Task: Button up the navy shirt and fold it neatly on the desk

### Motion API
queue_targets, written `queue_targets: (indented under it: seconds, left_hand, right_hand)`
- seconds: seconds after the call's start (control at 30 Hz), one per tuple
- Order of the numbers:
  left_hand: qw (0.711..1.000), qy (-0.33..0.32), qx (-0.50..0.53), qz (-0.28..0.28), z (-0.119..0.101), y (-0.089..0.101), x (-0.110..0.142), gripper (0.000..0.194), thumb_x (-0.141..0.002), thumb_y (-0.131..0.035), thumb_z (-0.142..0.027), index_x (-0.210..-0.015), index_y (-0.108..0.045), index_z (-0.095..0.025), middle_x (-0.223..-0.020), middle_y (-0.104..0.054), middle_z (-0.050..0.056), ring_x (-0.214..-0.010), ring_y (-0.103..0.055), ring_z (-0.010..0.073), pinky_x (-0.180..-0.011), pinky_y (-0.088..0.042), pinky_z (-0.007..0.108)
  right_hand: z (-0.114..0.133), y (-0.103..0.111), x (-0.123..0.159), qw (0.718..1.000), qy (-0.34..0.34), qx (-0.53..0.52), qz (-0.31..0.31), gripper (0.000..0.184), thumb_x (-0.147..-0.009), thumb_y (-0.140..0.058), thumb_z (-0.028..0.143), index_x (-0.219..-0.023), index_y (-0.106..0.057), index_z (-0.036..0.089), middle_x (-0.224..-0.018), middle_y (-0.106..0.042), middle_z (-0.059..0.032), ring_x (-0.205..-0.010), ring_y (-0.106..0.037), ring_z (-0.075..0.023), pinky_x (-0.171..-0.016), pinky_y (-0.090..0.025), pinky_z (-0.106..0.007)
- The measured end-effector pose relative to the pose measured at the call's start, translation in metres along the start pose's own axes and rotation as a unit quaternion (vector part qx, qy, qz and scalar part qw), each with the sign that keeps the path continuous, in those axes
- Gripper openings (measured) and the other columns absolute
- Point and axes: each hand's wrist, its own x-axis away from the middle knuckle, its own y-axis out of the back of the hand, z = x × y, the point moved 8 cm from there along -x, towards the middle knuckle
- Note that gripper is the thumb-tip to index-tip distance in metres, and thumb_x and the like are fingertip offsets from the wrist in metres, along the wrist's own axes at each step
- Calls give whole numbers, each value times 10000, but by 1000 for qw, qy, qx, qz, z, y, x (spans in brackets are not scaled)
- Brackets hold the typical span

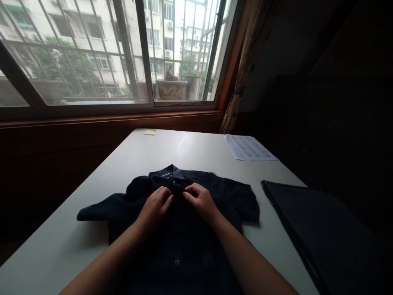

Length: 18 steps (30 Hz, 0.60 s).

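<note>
A dark navy short-sleeved shirt (pixel 233 196) lies flat on the white table (pixel 196 149), collar pointing away from me, buttons running down its front. My left hand (pixel 155 207) and my right hand (pixel 201 200) rest side by side on the upper chest of the shirt, just below the collar. Both hands have their fingers curled and pinched on the shirt's front placket near the top button. The sleeves spread out to the left and right.
A dark flat folder or laptop (pixel 319 233) lies at the right edge of the table. A printed sheet of paper (pixel 248 148) sits at the far right, a yellow sticky note (pixel 150 132) at the far edge. A barred window and curtain stand behind.
</note>
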Motion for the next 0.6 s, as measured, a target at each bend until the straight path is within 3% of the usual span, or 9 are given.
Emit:
queue_targets:
  seconds: [0.17,0.6]
  left_hand:
    - [999,-32,3,20,-6,-3,1,147,-938,-556,-227,-1020,-678,-217,-977,-599,53,-892,-614,199,-785,-497,301]
    - [993,-71,-88,24,-7,-10,3,156,-941,-567,-169,-1003,-707,-197,-963,-613,69,-890,-608,214,-756,-512,303]
  right_hand:
    - [1,0,0,1000,0,-4,-1,49,-844,-674,257,-835,-698,216,-819,-666,-9,-792,-635,-182,-739,-472,-294]
    - [0,-1,1,1000,2,-6,3,42,-849,-677,237,-838,-702,206,-816,-656,-8,-793,-633,-175,-734,-464,-283]
